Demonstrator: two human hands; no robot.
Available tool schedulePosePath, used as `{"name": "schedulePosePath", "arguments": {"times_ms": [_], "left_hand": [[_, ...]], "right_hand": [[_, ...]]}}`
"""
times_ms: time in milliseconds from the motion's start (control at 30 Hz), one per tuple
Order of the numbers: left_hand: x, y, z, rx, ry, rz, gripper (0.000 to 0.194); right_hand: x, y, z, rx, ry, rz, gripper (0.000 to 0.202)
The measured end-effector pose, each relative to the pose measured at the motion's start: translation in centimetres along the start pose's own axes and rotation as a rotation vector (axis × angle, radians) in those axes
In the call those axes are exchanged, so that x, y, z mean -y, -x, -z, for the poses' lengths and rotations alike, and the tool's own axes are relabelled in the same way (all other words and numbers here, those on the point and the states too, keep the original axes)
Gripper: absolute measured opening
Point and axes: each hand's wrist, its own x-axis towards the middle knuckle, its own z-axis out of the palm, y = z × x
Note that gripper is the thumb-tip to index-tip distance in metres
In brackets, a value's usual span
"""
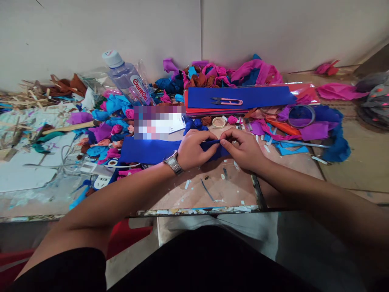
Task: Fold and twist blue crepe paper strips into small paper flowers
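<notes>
A long strip of dark blue crepe paper or cloth (pixel 148 150) stretches leftward from my hands over the worktable. My left hand (pixel 196 150), with a watch at the wrist, pinches the strip near its right end. The thumb and fingers of my right hand (pixel 241 148) are closed on the same end, where it looks folded. Both hands meet there, fingertips almost touching. Behind them, a stack of flat blue sheets (pixel 261 95) carries small pink-handled thread snips (pixel 227 101).
Crumpled coloured pieces (pixel 209 75) and rolled rosettes lie along the wall. A capped plastic bottle (pixel 127 79) leans at back left. Rolls of tape (pixel 301 116) sit at right, a small ring (pixel 219 122) behind my hands. A power strip (pixel 105 178) with cables lies at left.
</notes>
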Motion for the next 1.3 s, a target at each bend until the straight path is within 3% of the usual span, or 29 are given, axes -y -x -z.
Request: {"name": "schedulePosePath", "arguments": {"times_ms": [367,567,1100,1300], "left_hand": [[0.24,-0.06,0.04,0.014,0.014,-0.003,0.015],[-0.23,-0.13,0.45,0.02,0.046,-0.02,0.027],[-0.18,-0.47,0.91,0.104,0.201,0.122,0.029],[0.22,-0.69,0.94,0.029,0.227,0.105,0.028]], "right_hand": [[-0.19,0.0,-0.04,-0.008,-0.041,-0.032,0.012],[-0.43,0.08,-0.05,0.002,-0.046,-0.027,0.012],[0.05,0.04,0.13,-0.007,-0.078,-0.025,0.008],[-0.19,-0.17,0.4,-0.041,-0.107,-0.042,0.006]]}}
